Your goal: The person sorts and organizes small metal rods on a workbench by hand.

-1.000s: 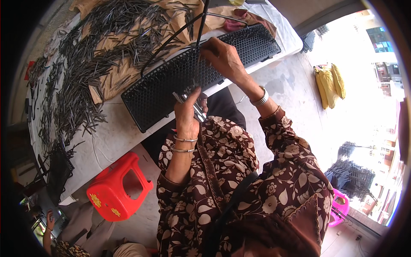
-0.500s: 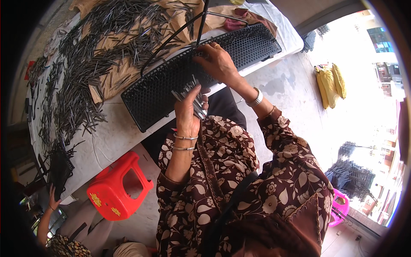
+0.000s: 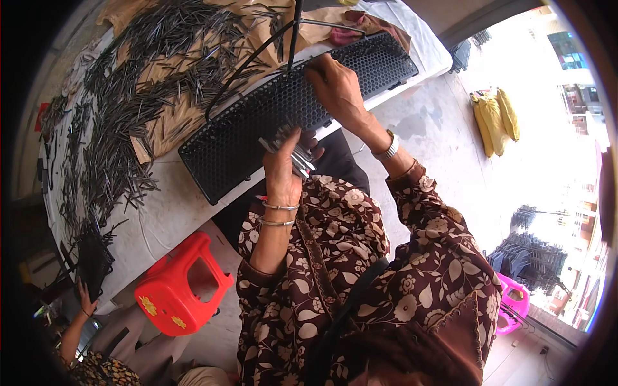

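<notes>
A long black perforated rack (image 3: pixel 225 151) lies slantwise across the table's front edge, with rows of small holes. My left hand (image 3: pixel 280 166) is closed round a bundle of thin grey metal strips (image 3: pixel 300 162), held just off the rack's near side. Over the rack's middle, my right hand (image 3: pixel 340 93) has its fingers curled together and pointing down at the holes. Whatever sits between those fingertips is hidden by the hand. Thin black rods (image 3: pixel 293 38) rise from the rack's far edge.
Heaps of dark thin strips (image 3: pixel 122 109) cover brown paper (image 3: pixel 154 138) on the white-topped table (image 3: pixel 167 180). Below the table's edge stands a red plastic stool (image 3: pixel 187 289). Another person's hand (image 3: pixel 85 299) touches a dark rack at lower left. Yellow sacks (image 3: pixel 492 122) lie on the floor.
My right hand has shifted slightly right along the rack, and its fingers have drawn together and turned down. My left hand keeps the bundle in about the same place.
</notes>
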Demonstrator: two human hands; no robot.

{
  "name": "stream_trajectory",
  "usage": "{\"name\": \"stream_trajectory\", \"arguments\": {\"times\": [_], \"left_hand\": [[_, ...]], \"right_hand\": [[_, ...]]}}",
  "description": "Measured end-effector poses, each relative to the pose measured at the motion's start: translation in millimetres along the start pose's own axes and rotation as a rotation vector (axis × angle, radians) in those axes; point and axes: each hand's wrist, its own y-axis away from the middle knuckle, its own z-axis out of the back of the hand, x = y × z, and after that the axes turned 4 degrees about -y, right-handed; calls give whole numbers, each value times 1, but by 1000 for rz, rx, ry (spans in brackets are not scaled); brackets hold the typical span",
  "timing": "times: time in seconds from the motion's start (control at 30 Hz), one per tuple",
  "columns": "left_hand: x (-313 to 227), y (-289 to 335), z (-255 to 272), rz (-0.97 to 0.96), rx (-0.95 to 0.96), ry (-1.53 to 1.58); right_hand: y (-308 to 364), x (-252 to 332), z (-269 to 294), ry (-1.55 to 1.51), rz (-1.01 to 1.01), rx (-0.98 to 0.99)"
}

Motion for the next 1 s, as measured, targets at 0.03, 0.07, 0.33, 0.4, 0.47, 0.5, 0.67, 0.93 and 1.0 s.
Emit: {"name": "stream_trajectory", "arguments": {"times": [0.03,0.07,0.33,0.4,0.47,0.5,0.67,0.93,1.0], "left_hand": [[0,0,-2,3,5,27],[-1,1,-5,5,6,25],[-4,-1,-4,14,-77,-63],[-2,-2,-3,10,-73,-52],[0,-3,-4,6,-64,-46],[1,-4,-5,9,-65,-52],[5,-9,1,-16,-53,-93],[3,-2,-11,28,-49,63],[3,-3,-13,44,-23,58]], "right_hand": [[-1,-7,-8,-2,-4,-1],[-3,-13,-14,18,-2,-18],[2,-20,-32,178,-2,74],[1,-17,-24,148,72,123],[5,-17,-24,153,56,152],[8,-16,-24,155,42,184],[7,11,8,-136,-260,478],[6,9,11,-59,-36,8],[1,-9,-3,-41,-7,-39]]}}
